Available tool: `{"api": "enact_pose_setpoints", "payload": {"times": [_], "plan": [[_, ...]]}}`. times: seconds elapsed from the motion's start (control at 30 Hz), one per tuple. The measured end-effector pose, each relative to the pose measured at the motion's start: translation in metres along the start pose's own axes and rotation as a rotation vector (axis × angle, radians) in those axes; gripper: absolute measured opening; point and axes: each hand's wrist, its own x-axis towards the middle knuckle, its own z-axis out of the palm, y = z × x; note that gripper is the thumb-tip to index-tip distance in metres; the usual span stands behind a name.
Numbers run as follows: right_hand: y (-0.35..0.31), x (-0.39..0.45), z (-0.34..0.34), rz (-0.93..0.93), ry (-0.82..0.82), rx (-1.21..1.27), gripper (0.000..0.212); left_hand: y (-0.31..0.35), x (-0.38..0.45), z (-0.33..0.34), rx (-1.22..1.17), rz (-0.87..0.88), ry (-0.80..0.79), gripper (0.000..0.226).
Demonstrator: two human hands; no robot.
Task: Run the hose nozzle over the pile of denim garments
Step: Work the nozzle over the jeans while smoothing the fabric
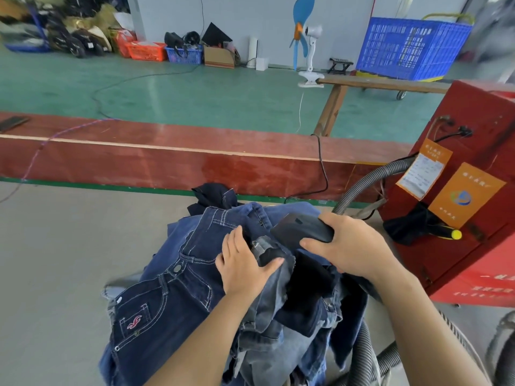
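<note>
The hose nozzle (pixel 302 227) is sitting right on top of the pile of denim garments (pixel 223 288), which is heaped on the grey worktop (pixel 55 260) in front of the person. The right hand (pixel 348 246) has its grip closed around the nozzle, fingers over the top and thumb underneath. The left hand (pixel 243 264) lies mostly flat on the jeans, thumb hooked over a grey fold, pressing the cloth down just beside the nozzle mouth, not really clutching anything.

What could go sideways, imo: there are loose frayed edges and a dark flap right at the nozzle, so if it's suction, thin cloth could get pulled in and block it. The left fingers are also really close to the opening. The ribbed hose (pixel 365 188) loops from the red machine (pixel 459 190) around behind the pile, so a long sweep toward the left could drag on it and tug garments off the heap, which already hangs past the near edge.

Containers: there's a big blue crate (pixel 412 48) on wheels at the back, can't tell what's in it. By the wall, an orange basket (pixel 146 51), a small blue basket (pixel 184 55) with dark stuff inside, and an open cardboard box (pixel 218 57), contents too small to make out.
</note>
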Motion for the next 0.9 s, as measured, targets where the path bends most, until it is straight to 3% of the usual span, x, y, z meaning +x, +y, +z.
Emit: {"api": "enact_pose_setpoints", "payload": {"times": [0.33,0.53,0.63,0.73,0.9], "plan": [[-0.014,0.017,0.04,-0.109,-0.041,-0.162,0.031,0.001,0.004,0.002,0.195,-0.033,-0.193,0.126],[0.015,0.02,0.025,0.119,0.068,-0.124,0.029,0.0,0.005,-0.001,0.197,-0.026,-0.259,0.126],[0.015,0.018,0.015,0.089,0.143,-0.003,0.028,0.001,0.006,0.001,0.225,-0.029,-0.274,0.127],[-0.002,0.019,0.024,0.036,0.073,0.031,0.03,0.001,0.006,0.002,0.233,-0.03,-0.282,0.127],[-0.013,0.023,0.055,0.045,-0.051,-0.121,0.033,-0.001,0.005,-0.001,0.259,-0.01,-0.31,0.134]]}}
